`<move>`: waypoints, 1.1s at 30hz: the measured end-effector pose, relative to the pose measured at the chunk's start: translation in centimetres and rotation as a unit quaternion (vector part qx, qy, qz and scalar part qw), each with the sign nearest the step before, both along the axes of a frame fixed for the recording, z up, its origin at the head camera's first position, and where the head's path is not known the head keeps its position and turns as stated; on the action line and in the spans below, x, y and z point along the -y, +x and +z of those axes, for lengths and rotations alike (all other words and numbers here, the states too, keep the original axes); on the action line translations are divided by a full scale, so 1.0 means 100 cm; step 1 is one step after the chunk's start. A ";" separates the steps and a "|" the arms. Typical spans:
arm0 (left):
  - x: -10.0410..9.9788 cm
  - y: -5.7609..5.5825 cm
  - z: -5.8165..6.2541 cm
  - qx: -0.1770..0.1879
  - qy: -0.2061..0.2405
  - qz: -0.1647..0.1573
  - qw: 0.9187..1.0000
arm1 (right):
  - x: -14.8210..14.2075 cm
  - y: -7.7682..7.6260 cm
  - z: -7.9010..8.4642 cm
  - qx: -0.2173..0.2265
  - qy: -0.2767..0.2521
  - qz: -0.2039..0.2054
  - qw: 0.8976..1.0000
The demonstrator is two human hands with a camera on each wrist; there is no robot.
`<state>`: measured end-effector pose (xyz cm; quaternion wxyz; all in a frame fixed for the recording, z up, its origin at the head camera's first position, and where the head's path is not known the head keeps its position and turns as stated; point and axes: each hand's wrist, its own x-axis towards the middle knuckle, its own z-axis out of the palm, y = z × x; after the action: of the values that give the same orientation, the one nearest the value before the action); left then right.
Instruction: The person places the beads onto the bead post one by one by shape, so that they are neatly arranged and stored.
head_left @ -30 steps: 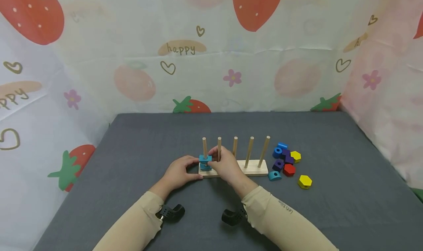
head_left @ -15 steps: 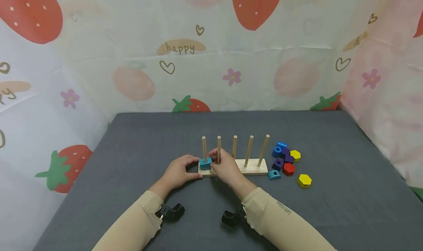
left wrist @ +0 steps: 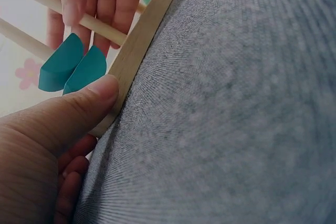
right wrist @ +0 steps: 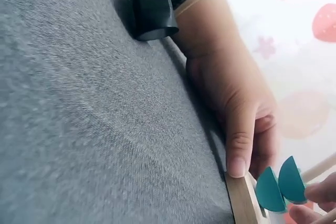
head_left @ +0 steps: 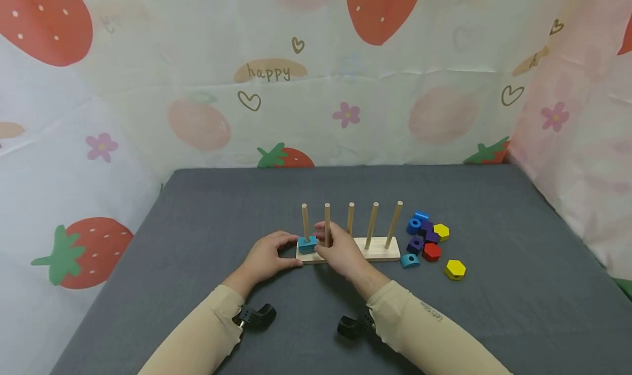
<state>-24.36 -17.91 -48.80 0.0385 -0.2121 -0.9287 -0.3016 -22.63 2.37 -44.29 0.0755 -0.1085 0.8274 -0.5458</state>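
Note:
A pale wooden peg stand (head_left: 380, 249) lies on the grey cloth with several upright pegs. Two teal half-round blocks sit on its leftmost peg, the upper block (left wrist: 62, 65) above the lower block (left wrist: 90, 71). My left hand (head_left: 264, 259) grips the stand's left end, thumb on its front edge in the left wrist view. Just right of the teal blocks is my right hand (head_left: 340, 251), around the second peg (head_left: 327, 221). Its thumb tip is close to the upper block, and its fingers are fairly straight behind the pegs. Contact with the block cannot be told.
Right of the stand lie loose blocks: a teal half-round (head_left: 410, 261), blue pieces (head_left: 413, 226), purple pieces (head_left: 416, 245), a red hexagon (head_left: 432, 252) and yellow hexagons (head_left: 455, 270). A patterned curtain (head_left: 345, 79) hangs behind the table.
The upper teal block has come down the leftmost peg to the lower one. My right hand's fingers have loosened from it and shifted slightly right. My left hand has stayed on the stand.

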 end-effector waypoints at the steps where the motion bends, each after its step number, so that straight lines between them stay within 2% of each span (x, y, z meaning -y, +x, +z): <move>1: 0.000 0.000 0.000 0.000 0.001 0.000 1.000 | -0.002 0.001 0.000 -0.002 0.001 0.005 1.000; 12: 0.001 0.002 0.002 0.015 -0.002 0.011 1.000 | -0.020 0.013 0.016 -0.018 -0.015 0.048 0.999; 20: 0.001 0.001 0.000 0.013 -0.003 0.012 1.000 | -0.038 0.023 0.033 0.001 -0.025 0.040 0.999; 33: 0.000 0.002 0.001 -0.006 -0.014 0.001 1.000 | -0.105 0.025 0.045 0.009 -0.026 0.048 0.998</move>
<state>-24.16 -17.92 -48.69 0.0414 -0.2129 -0.9329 -0.2876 -20.11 12.84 -39.76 0.1060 -0.1453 0.8060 -0.5639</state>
